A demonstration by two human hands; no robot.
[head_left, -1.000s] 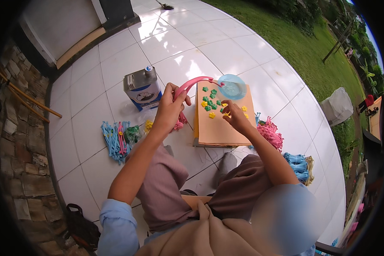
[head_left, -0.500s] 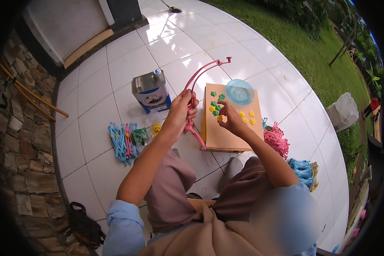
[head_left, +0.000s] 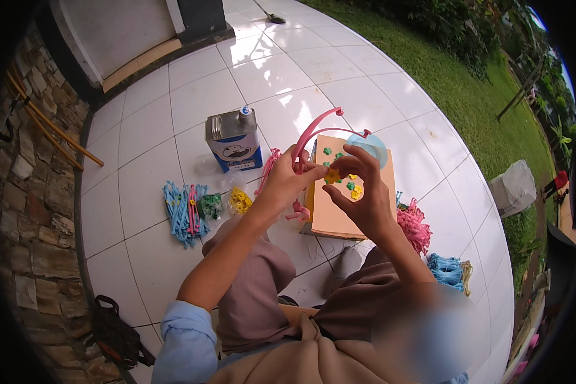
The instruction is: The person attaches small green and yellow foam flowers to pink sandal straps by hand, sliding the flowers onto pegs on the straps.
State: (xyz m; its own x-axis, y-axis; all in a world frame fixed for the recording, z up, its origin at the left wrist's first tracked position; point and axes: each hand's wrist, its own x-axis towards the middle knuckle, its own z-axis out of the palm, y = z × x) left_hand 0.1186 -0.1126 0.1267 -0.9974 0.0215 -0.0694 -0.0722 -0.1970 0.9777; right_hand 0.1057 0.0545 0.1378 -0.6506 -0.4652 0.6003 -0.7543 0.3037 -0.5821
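My left hand (head_left: 280, 185) is closed around pink flip-flop straps (head_left: 315, 123), whose curved arms with plugs at the tips stick up past my fingers. More pink strap hangs below that hand. Close to my left thumb, my right hand (head_left: 372, 195) pinches a small yellow flower (head_left: 332, 176) between curled fingers. Both hands are over a tan board-topped box (head_left: 333, 221). Green flowers (head_left: 328, 152) and more yellow flowers (head_left: 356, 192) lie on it, partly hidden by my right hand. A light blue translucent dish (head_left: 376, 152) sits at its far right corner.
Left of the box stand a blue and white metal can (head_left: 233, 141), bags of green (head_left: 210, 206) and yellow pieces (head_left: 240, 200), and bundled blue straps (head_left: 182, 221). At right lie pink straps (head_left: 415, 224) and blue bundles (head_left: 447, 270). A dark bag (head_left: 118, 329) rests by the stone wall.
My right hand has lifted from the board with a yellow flower and come up beside my left hand. The pink straps have dropped lower and tilted right.
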